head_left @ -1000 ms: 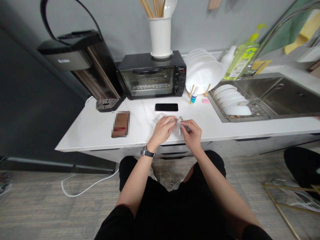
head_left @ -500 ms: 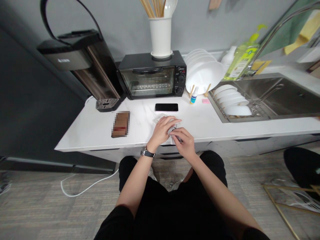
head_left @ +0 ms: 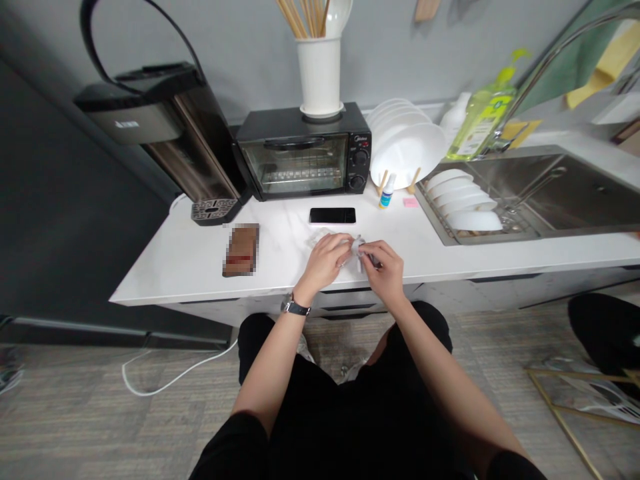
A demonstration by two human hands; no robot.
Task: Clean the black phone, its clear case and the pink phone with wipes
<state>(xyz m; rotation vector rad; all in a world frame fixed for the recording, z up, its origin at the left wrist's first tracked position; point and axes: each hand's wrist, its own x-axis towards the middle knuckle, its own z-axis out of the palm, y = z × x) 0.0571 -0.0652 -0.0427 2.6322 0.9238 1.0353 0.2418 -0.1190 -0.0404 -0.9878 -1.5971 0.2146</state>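
My right hand (head_left: 385, 268) pinches a small crumpled whitish-grey piece (head_left: 357, 248) between thumb and fingers, just above the front part of the white counter (head_left: 280, 253). Whether that piece is cloth, paper or plastic film is too small to tell. Close on its left, my left hand (head_left: 326, 261) has its fingers curled and pressed together; whatever lies beneath them is hidden. Behind the left fingers a pale, see-through crumpled sheet (head_left: 320, 235) shows on the counter. A black phone (head_left: 333, 215) lies flat beyond both hands.
A blurred-out brown item (head_left: 242, 249) lies at left, before a drinks dispenser (head_left: 190, 147). A toaster oven (head_left: 305, 160) carries a utensil holder (head_left: 320, 77). Rightward are a small spray bottle (head_left: 387, 192), pink pad (head_left: 411, 202), plates (head_left: 407, 153) and a sink (head_left: 565, 193) with bowls.
My right hand has moved right and slightly up with the whitish-grey piece, leaving a gap to the left hand. The left hand stays nearly in place, its fingers more curled.
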